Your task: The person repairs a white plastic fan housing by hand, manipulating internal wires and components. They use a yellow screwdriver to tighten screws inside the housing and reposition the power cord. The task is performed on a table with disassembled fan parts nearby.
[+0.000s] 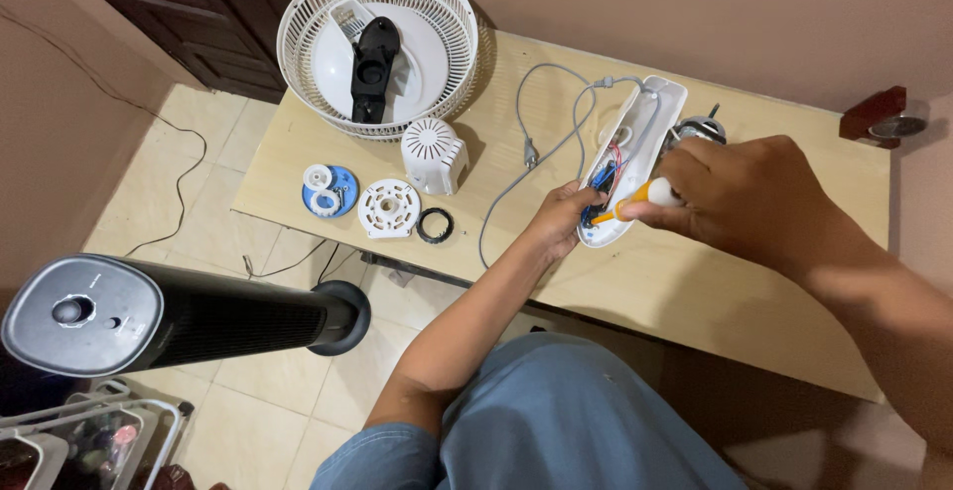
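Your right hand (740,192) is closed around a screwdriver (640,198) with a white and orange handle, its tip angled down into the open white fan housing (645,138). Your left hand (564,220) is wrapped around the near end of that housing, fingers curled on its edge, most likely to keep it from sliding while the tool bears on it. The housing lies open side up on the pale wooden table (695,281), tilted slightly away from you, so the wiring faces you: red and blue leads show inside near the tip, and a grey cable (536,123) loops out from the far end across the tabletop. Just behind your right hand sits the bare motor (701,129), partly hidden. Well apart to the left lie loose parts: a domed white motor cover (434,155), a round white disc (388,207), a black ring (434,225), a blue disc (331,190), and the white fan grille (377,48) holding other pieces.
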